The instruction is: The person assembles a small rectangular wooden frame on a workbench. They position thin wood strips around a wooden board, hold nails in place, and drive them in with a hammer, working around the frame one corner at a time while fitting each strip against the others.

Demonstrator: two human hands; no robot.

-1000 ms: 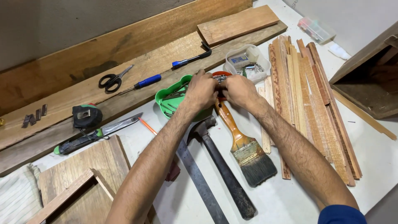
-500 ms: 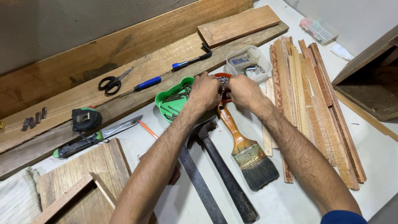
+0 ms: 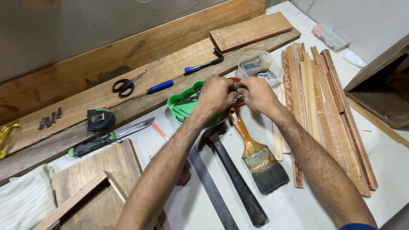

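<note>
Biggest worry here is the crowded white table: the stack of wood strips sits just right of the hands, the hammer and paintbrush lie right under the forearms, so I'd guess one elbow nudge sends something sliding. The green tray of nails is touching the left hand and could tip. Smaller risk: both hands are pinching a little bunch of nails over the orange dish, and pointy bits like that could prick or drop.

Left hand is curled nearly closed, fingertips on the nails. Right hand is the same, mostly closed, pinching the bunch from the other side
</note>
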